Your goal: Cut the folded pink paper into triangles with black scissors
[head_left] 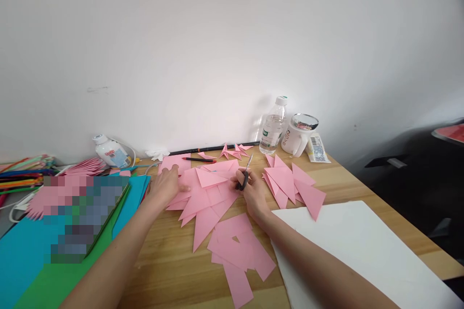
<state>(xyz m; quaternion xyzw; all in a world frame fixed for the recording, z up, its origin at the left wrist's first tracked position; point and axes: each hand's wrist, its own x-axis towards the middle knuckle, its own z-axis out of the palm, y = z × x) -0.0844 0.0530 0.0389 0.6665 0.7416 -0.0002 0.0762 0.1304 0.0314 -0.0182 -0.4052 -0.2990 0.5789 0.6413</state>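
Two hands flank the pink paper pile (pixel 205 193) on the surface (pixel 170 270): the left hand (pixel 165 188) presses flat, fingers spread, while just right of it the right hand (pixel 252 193) grips scissors (pixel 245 176), blades pointing up and away.

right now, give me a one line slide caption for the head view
Right hand holds scissors over folded pink paper triangles while left hand presses the pile on a wooden table.
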